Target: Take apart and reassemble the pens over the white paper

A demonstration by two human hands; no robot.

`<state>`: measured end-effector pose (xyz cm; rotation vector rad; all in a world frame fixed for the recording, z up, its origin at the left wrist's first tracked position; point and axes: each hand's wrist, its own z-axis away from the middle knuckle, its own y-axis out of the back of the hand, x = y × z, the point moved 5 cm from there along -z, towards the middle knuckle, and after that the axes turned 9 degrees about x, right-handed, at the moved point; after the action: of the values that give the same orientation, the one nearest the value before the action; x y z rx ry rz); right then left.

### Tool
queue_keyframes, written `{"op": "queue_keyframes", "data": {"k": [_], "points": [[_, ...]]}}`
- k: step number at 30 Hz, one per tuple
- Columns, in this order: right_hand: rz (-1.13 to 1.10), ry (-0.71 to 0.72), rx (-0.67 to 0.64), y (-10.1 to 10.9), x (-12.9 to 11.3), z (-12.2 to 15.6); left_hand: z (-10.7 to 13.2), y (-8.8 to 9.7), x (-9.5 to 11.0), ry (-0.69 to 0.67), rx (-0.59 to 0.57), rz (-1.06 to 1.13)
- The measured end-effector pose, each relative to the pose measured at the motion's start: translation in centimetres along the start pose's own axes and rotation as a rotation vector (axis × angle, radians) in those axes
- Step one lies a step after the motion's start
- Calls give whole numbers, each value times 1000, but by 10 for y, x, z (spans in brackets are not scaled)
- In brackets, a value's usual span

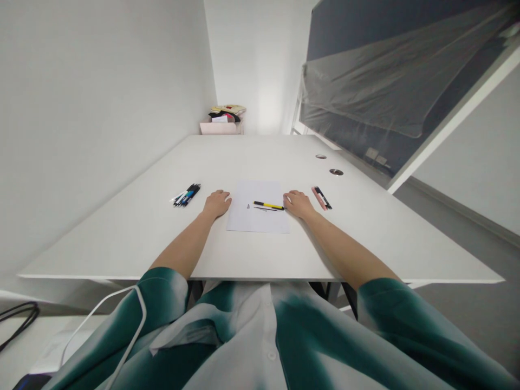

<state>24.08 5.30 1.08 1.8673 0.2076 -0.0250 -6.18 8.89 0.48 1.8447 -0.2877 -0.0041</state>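
A white sheet of paper (258, 221) lies on the white table in front of me. On it rests a yellow pen barrel (268, 205) with black ends, and just below that a thin dark stick (266, 209) like a pen refill. A tiny grey cone-shaped piece (248, 206) sits to their left. My left hand (218, 204) lies flat, holding nothing, at the paper's left edge. At the right edge rests my right hand (299, 204), flat with fingers stretched out, its fingertips close to the barrel's right end; whether they touch it I cannot tell.
A bunch of pens (187, 195) lies left of my left hand. Two slim packs, one pink (319, 199) and one black (324, 198), lie beyond my right hand. A pink box (219, 128) stands at the far end. A white cable (140, 303) crosses my left sleeve.
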Motion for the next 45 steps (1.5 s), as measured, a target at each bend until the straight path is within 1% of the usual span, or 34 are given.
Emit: {"op": "queue_keyframes", "data": {"k": [11,22,38,45], "points": [[7,-2,-1,1,0,0,1,1,0,4,4,2],[-17,4,44,-3,3,0,0,1,-1,6,21,36],[-9,8,38,-2,3,-1,1,2,1,7,9,31],[-9,7,40,-4,5,-2,-1,-2,-3,2,18,45]]}}
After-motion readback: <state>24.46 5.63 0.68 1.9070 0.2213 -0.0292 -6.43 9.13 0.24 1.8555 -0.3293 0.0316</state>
